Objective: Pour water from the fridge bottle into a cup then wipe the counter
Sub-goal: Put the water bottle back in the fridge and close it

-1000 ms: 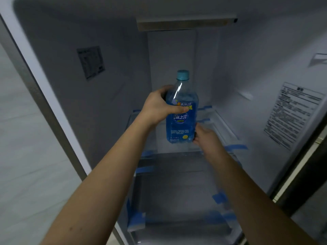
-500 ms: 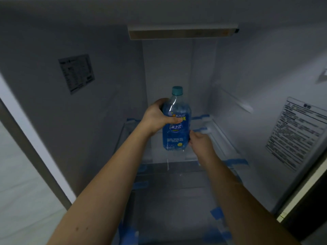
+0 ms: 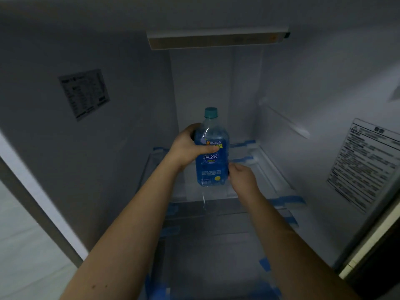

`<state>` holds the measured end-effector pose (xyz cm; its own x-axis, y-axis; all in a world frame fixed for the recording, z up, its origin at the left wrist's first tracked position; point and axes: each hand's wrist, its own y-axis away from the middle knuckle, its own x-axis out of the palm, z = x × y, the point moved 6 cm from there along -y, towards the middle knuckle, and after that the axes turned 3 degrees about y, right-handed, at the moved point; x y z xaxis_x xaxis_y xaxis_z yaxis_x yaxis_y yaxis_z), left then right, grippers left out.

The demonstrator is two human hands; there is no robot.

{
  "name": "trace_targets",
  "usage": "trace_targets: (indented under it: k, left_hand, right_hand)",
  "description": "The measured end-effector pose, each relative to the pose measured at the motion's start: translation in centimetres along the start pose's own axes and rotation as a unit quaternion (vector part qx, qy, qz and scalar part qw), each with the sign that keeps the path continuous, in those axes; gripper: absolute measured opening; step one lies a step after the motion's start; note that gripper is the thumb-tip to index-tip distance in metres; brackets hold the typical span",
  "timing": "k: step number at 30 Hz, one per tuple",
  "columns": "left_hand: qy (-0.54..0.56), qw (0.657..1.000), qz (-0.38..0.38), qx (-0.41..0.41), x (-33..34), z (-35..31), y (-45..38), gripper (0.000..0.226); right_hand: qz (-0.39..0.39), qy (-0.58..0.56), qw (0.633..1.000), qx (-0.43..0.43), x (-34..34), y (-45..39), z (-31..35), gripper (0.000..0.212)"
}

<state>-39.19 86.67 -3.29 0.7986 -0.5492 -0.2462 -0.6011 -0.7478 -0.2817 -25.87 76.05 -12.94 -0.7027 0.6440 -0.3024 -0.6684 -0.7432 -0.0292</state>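
Blue-labelled and clear-walled, the bottle (image 3: 211, 156) stands upright in the middle of the open fridge (image 3: 303, 87), at or just above the glass shelf (image 3: 279, 187) at the far end; whether its base touches the shelf cannot be told. Its teal cap (image 3: 211, 112) is on. The left hand (image 3: 188, 148) is wrapped around the upper body from the left, thumb pressed across the label and fingers hidden behind. The right hand (image 3: 241, 177) sits low at the bottle's right side near the base, fingers curled against it or just beside it; whether it truly clamps the plastic cannot be told from this angle. Judging by the liquid filling most of the body, the bottle should feel fairly heavy, and thin plastic of this kind will likely give under a hard squeeze. Coming from a fridge, it may be cold and slick with moisture. The labelled waist looks like the surest hold, with a second hand under the base for carrying.
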Motion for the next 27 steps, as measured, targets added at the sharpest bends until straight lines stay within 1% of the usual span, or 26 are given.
trace_targets:
  k: [3, 6, 8, 9, 12, 13, 17, 21, 24, 26, 27]
  left_hand:
    - [0.015, 1.000, -0.006, 0.002, 0.0, 0.6, 0.2, 0.072]
    - [0.035, 0.999, 0.008, 0.004, 0.3, 1.0, 0.5, 0.074]
    - [0.027, 1.000, -0.001, -0.005, 0.4, 1.4, 0.9, 0.075]
    - [0.014, 1.000, -0.014, -0.015, 0.4, 1.6, 1.2, 0.080]
    - [-0.040, 0.996, -0.069, -0.051, 0.0, 2.1, 2.9, 0.107]
    - [-0.062, 0.993, -0.077, -0.059, -0.2, 2.1, 3.6, 0.109]
    - [-0.186, 0.977, -0.087, -0.060, -0.4, 1.5, 6.4, 0.088]
    - [-0.278, 0.957, -0.068, -0.056, 0.4, 1.1, 9.7, 0.065]
    - [-0.381, 0.922, -0.060, -0.023, 1.1, 1.0, 12.3, 0.059]
    - [-0.446, 0.894, -0.052, 0.009, 1.7, 0.7, 14.0, 0.060]
    - [-0.477, 0.877, -0.043, 0.028, 2.0, 0.5, 14.9, 0.064]
  right_hand:
    - [0.006, 0.000, 1.000, 0.001, 0.0, 0.4, 0.5, 0.034]
    - [0.011, -0.005, 1.000, -0.005, 0.0, 0.9, 0.9, 0.031]
    - [0.003, -0.013, 1.000, -0.014, -0.2, 1.5, 1.3, 0.030]
    - [-0.001, -0.016, 1.000, -0.021, -0.4, 1.9, 1.6, 0.030]
    - [-0.008, -0.024, 0.999, -0.038, -1.0, 3.0, 2.1, 0.029]
    - [-0.006, -0.021, 0.999, -0.042, -1.2, 3.5, 2.2, 0.029]
    - [0.015, 0.032, 0.998, -0.051, -1.2, 6.0, 2.4, 0.029]
    - [0.019, 0.080, 0.993, -0.086, -1.4, 9.4, 3.2, 0.034]
    - [0.009, 0.142, 0.982, -0.127, -2.1, 11.4, 3.5, 0.040]
    - [-0.002, 0.220, 0.961, -0.166, -2.5, 12.4, 3.8, 0.043]
    - [-0.012, 0.267, 0.944, -0.194, -2.8, 13.0, 4.1, 0.044]
